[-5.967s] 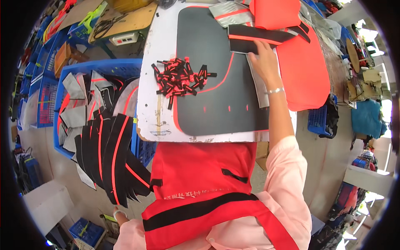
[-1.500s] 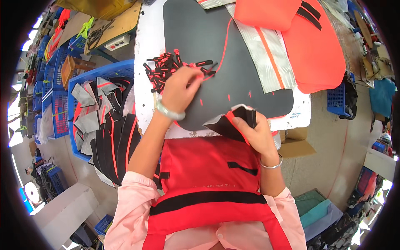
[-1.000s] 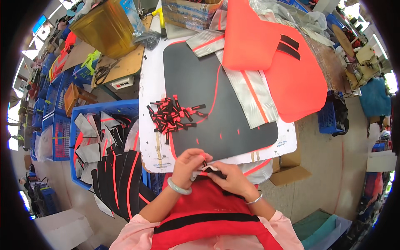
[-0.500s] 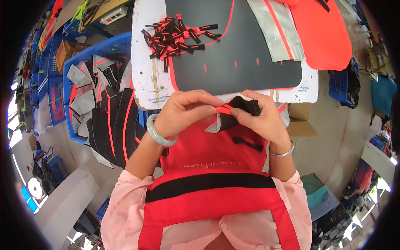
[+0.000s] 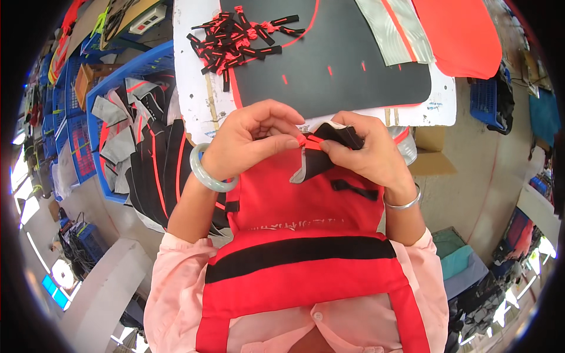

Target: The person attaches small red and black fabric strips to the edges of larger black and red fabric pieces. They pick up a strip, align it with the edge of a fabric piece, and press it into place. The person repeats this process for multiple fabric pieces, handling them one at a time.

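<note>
Black, red-striped fabric [image 5: 318, 163] juts leftward from the right grip [image 5: 375, 154].

Right of the fingers [image 5: 279, 144] sits an open carton [image 5: 432, 162]; farther right and higher, a blue basket [image 5: 485, 107]; below to the right, teal cloth [image 5: 455, 263] in a pale bin [image 5: 471, 280]; far left, blue crates [image 5: 81, 144]; upper left, a white power strip [image 5: 147, 21]

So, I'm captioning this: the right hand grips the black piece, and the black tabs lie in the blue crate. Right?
Wrong place: the head view shows the black tabs on the table and grey panel. The right hand does grip the black piece.
</note>
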`<state>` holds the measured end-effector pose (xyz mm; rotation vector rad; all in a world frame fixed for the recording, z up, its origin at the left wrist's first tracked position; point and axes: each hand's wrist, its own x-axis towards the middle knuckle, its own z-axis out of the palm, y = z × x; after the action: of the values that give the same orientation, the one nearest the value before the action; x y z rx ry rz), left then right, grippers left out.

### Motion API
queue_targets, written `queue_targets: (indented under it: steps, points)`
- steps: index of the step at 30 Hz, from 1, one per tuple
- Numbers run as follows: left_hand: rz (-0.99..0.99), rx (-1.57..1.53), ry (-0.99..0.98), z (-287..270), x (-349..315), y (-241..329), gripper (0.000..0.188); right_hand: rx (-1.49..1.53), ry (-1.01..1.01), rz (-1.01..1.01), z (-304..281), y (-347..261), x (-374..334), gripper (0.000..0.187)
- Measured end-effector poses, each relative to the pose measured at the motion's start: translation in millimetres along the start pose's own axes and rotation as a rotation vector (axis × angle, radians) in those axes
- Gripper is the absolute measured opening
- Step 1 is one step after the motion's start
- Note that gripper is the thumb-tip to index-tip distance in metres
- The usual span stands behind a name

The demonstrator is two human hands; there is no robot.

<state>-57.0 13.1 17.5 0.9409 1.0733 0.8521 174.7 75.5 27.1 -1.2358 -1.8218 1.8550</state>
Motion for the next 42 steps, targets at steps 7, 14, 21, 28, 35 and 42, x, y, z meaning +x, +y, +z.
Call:
queue_targets:
  steps: [7,14,21,28,35,42]
  points:
    - [0.025,0.226,-0.111,-2.6,5.3,9.8,0.030,-0.127,-0.029,0.009,3.3,-4.3,-1.4,0.021]
    - [-0.034,-0.072,0.153,18.3,3.5,-4.3,0.032,-0.229,0.269,-0.168,14.6,12.4,-3.3,0.021]
    - [0.331,0.155,0.487,62.8,2.0,-35.3,0.028,-0.100,0.397,-0.275,29.4,26.3,-6.3,0.019]
    - [0.551,0.277,0.463,64.2,4.8,-33.0,0.028,0.627,0.217,-0.162,23.3,33.8,-12.1,0.013]
    - [0.565,0.460,0.464,56.1,-0.2,-16.0,0.030,0.467,0.126,-0.230,16.1,19.2,-15.0,0.017]
    - [0.637,0.554,0.449,59.6,5.0,-18.1,0.032,0.326,0.190,-0.162,18.5,22.0,-15.0,0.015]
